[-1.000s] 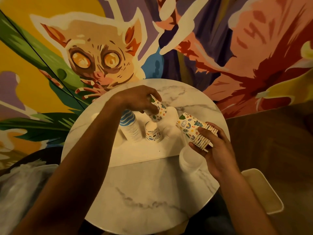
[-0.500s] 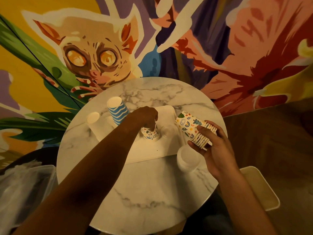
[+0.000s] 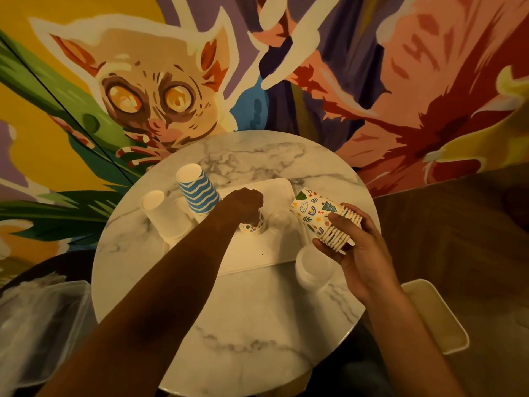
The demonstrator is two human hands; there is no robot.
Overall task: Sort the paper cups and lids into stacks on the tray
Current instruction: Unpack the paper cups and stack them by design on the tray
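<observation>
Left fingers: curled down round a short patterned paper cup [image 3: 252, 227], gripping it from above. The left hand [image 3: 245, 204] hides the cup's top, so I cannot tell whether it is one cup or several nested.
Right fingers [image 3: 339, 222]: wrapped over the rim end of a nested stack of patterned paper cups [image 3: 315, 213]. The right hand [image 3: 366, 253] cradles the stack on its side, probably as the supply.
Cup's place: standing on the white rectangular tray [image 3: 257, 260], near its middle, likely starting the patterned pile.
Sorted neighbours: a stack of blue-and-white striped paper cups [image 3: 197, 190] and a stack of plain white paper cups [image 3: 163, 216] stand upturned at the tray's left end, one kind per pile.
Lids: a clear plastic lid [image 3: 280, 220] lies just right of the gripped cup. A stack of white lids [image 3: 313, 267] waits off the tray on the round marble table [image 3: 257, 316].
</observation>
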